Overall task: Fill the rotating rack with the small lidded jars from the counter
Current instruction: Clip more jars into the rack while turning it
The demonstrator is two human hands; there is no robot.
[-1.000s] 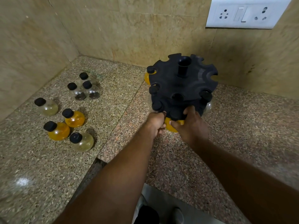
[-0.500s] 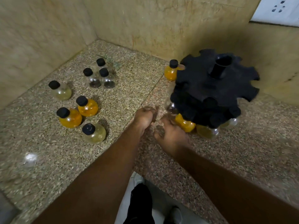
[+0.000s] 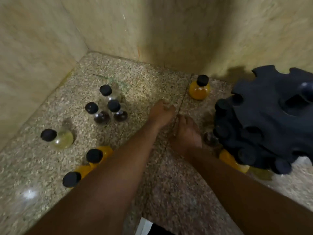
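Counter of speckled granite (image 3: 145, 77) carried the loose jars, all with black lids. Farthest left sat a round glass jar of pale yellow liquid (image 3: 63, 139). At its 5 o'clock, two round jars of orange liquid (image 3: 105, 150) showed partly behind the left forearm. At 12 o'clock from those stood a cluster of three clear glass jars (image 3: 102, 117).

The left hand (image 3: 160, 113) was over the counter, its fingers loosely curled with nothing in them. The cluster stood near it at 9 o'clock, untouched. The right hand (image 3: 187, 135) lay just beside the left at 4 o'clock, palm down and fingers relaxed, gripping nothing, though blur softened it.

A single round orange jar (image 3: 199, 91) stood by the wall at 1 o'clock from the left hand, apart from both hands. The black plastic notched rack (image 3: 267, 119) stood at 3 o'clock from the right hand, with a seated orange jar (image 3: 230, 160) at its lower edge.
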